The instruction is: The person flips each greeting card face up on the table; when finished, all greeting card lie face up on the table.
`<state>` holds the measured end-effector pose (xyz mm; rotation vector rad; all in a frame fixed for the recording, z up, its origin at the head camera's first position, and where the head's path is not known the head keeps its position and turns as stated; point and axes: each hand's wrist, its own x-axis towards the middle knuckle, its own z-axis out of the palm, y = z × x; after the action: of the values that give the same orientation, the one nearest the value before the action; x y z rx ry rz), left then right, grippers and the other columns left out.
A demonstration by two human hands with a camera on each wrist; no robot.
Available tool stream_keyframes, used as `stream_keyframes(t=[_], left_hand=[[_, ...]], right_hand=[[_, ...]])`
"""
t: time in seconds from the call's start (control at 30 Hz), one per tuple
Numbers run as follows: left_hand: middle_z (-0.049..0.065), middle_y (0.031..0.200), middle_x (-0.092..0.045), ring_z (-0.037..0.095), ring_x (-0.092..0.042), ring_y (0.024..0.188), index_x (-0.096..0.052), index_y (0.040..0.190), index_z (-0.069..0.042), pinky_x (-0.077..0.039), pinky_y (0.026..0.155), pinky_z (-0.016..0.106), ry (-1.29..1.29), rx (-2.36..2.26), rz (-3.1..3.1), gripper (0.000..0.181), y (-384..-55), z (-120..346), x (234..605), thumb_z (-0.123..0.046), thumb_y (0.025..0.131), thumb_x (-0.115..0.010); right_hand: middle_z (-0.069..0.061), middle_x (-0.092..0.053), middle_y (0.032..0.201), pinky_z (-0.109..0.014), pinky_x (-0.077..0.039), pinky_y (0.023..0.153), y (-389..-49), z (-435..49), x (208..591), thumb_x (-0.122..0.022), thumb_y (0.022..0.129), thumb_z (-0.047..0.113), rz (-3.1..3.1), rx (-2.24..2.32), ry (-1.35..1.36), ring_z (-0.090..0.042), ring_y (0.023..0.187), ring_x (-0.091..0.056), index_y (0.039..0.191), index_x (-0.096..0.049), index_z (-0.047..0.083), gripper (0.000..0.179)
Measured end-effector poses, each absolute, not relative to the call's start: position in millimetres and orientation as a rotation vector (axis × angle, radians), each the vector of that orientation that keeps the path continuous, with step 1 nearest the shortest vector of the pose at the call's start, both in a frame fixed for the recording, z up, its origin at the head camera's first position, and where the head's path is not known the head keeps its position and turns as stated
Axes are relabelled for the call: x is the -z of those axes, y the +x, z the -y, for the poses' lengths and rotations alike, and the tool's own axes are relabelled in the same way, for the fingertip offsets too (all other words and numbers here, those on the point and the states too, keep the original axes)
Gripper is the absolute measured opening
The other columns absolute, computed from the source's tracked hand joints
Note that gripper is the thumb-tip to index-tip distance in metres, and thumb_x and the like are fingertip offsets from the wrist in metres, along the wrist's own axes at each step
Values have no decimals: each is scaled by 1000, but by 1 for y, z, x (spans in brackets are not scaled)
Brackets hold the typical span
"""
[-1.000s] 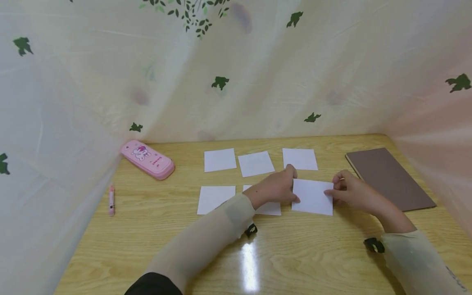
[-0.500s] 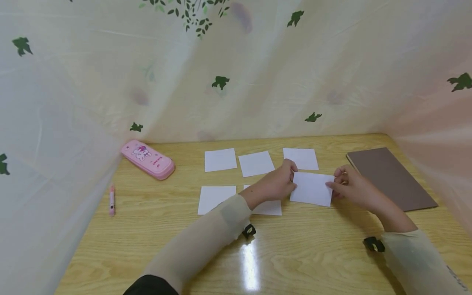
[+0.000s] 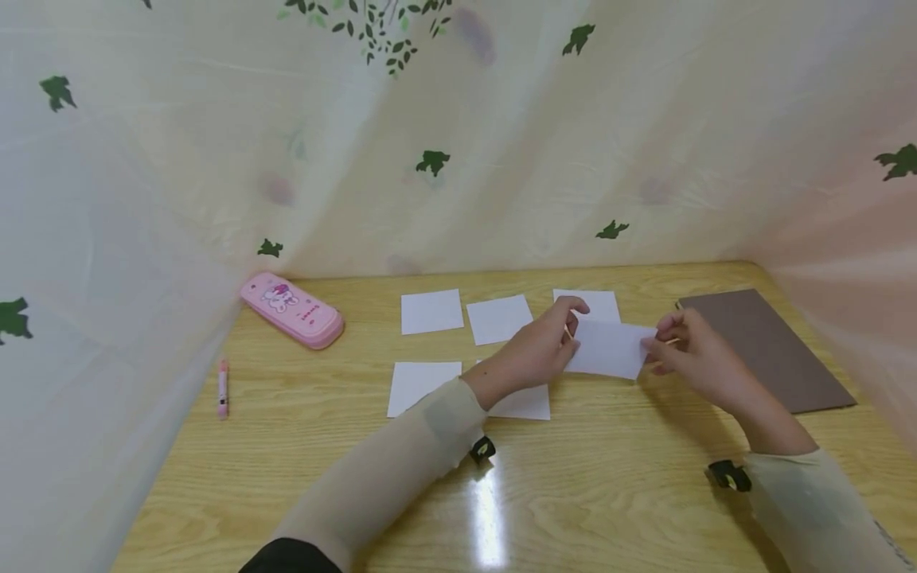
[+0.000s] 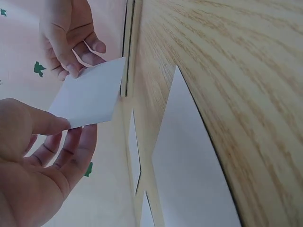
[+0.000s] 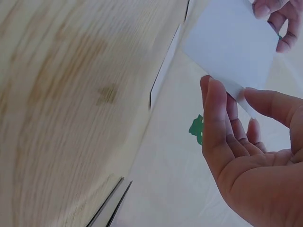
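Observation:
A blank white paper card (image 3: pixel 609 350) is held up off the table between both hands. My left hand (image 3: pixel 548 342) pinches its left edge, thumb on the near face and fingers behind. At the opposite edge, my right hand (image 3: pixel 691 350) pinches it the same way. In the left wrist view the card (image 4: pixel 92 94) is tilted, with a hand at each end. The right wrist view shows the thumb pressing the card (image 5: pixel 232 42) against the fingers. Other white cards lie flat on the table, among them one at back left (image 3: pixel 432 311) and one partly behind the held card (image 3: pixel 598 305).
A pink pencil case (image 3: pixel 292 310) lies at the back left, with a pink pen (image 3: pixel 223 390) in front of it. A brown-covered book (image 3: pixel 766 346) rests at the right. The wooden table (image 3: pixel 573 493) is bordered by a patterned curtain (image 3: pixel 501 199).
Both hands have raised the card from near the table and moved it slightly backward. It now tilts more and overlaps the back right card in the head view.

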<state>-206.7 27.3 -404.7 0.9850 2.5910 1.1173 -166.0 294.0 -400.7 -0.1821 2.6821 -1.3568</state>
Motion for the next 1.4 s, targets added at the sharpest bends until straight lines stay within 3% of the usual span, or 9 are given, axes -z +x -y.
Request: stream_keyframes(t=[0.2,0.33,0.47,0.63,0.8,0.9,1.03,1.4], left_hand=[[5,124,-60,11,-61,106,-48,147,-8,-50,82,15,1062,-1025,-2684,36,-203,-28,401,-13,112,-52],[7,129,-64,13,-62,106,-53,144,-8,-52,85,16,1160,-937,-2778,32,-201,-28,398,-11,112,-50],[7,129,-67,13,-65,105,-56,140,-10,-55,87,17,1266,-854,-2869,29,-199,-25,397,-9,111,-52],[5,125,-67,14,-67,107,-58,138,-12,-57,89,18,1410,-738,-2953,30,-198,-22,396,-5,109,-53],[5,124,-67,16,-64,102,-60,135,-13,-55,90,21,1552,-674,-2963,36,-193,-21,395,4,104,-53],[3,123,-67,15,-63,103,-62,133,-14,-54,93,21,1608,-619,-2980,37,-189,-23,395,5,102,-54],[0,121,-68,14,-63,106,-65,130,-16,-54,97,22,1659,-563,-2990,35,-186,-24,397,4,102,-57],[1,120,-66,17,-62,115,-64,122,-17,-54,102,22,1717,-512,-2922,26,-180,-22,404,2,104,-56]], right_hand=[[-35,-61,130,-31,-67,77,-165,-296,399,-57,111,19,-2689,1383,-204,4,93,-69,138,-38,-11,44],[-33,-53,142,-28,-66,82,-164,-301,397,-54,113,26,-2672,1326,-251,9,98,-65,155,-34,-7,57],[-31,-53,144,-25,-64,83,-162,-306,397,-51,114,28,-2688,1282,-282,14,99,-63,163,-30,-3,62],[-28,-62,137,-26,-64,80,-163,-311,399,-44,116,30,-2656,1312,-238,8,99,-68,158,-39,-6,55],[-6,-77,118,-32,-66,81,-167,-318,404,-38,117,37,-2436,1452,-176,-10,97,-76,147,-53,-6,55],[3,-80,108,-32,-67,79,-171,-324,409,-38,117,37,-2212,1621,-177,-14,94,-78,137,-65,6,46],[1,-82,104,-29,-67,77,-175,-330,414,-40,117,30,-1911,1840,-185,-12,87,-78,125,-73,21,34],[-1,-79,104,-22,-64,70,-178,-330,417,-45,116,23,-1842,1891,-159,-9,79,-75,121,-77,29,33]])
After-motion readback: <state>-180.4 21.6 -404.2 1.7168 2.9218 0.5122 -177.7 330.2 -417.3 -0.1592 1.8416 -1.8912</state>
